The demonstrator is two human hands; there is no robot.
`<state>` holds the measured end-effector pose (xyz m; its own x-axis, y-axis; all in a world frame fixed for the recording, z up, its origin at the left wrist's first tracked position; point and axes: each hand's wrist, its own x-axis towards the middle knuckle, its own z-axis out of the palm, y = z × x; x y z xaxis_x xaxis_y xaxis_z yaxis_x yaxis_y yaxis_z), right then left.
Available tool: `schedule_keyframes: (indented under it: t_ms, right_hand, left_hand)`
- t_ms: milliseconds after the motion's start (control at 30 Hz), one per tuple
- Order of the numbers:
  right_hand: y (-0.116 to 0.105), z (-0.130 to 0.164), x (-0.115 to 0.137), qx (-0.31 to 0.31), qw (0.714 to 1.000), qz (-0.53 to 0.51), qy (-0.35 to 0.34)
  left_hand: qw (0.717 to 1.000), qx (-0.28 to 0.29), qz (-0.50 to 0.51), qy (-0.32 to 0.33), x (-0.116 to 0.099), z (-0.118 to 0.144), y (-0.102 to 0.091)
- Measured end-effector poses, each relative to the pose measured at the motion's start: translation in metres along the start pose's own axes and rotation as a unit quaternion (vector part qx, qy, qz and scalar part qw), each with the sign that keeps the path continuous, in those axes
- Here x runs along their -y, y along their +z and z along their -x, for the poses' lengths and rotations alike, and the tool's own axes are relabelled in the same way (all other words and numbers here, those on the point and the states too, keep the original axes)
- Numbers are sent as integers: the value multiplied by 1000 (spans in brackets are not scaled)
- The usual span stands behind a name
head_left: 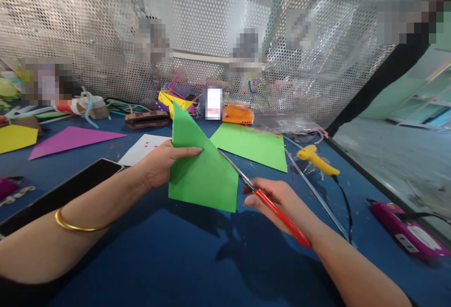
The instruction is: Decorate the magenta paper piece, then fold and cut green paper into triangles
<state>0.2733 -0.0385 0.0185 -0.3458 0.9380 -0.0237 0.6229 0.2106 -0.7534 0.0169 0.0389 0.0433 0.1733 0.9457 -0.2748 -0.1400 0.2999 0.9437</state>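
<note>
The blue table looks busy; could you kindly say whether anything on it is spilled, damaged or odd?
Nothing looks spilled or damaged. Slightly untidy, the yellow glue gun lies loose on the blue table beyond the right hand, without a stand, its cord trailing.

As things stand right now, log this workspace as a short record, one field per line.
Left hand: gripping a green sheet
Right hand: holding red-handled scissors
Blades: at the green sheet's slanted edge
Surface: blue table
Beyond the hands: second green sheet, lying on the table
Left side: purple sheet, yellow sheet
Right side: yellow glue gun with black cable
</note>
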Motion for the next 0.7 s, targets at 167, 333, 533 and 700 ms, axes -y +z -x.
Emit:
schedule_keyframes:
  t_ms: [167, 333, 533, 700]
  right_hand:
    - [-1, -2, -2, -9, 1000, -20, -16]
    - [-5, -2, -6, -44, 992, -118, -1]
    - [-6, -10, -16, -145, 979, -141, -11]
    - [-6, -17, -16, -307, 941, -137, -45]
  left_hand:
    - [1000, 10, 4, -3, -2, 0, -2]
    - [1000, -1, -5, -3, -5, -2, -5]
    - [1000, 10, 2, -13, -5, -3, -7]
    - [995, 73, 36, -52, -1, 8, 1]
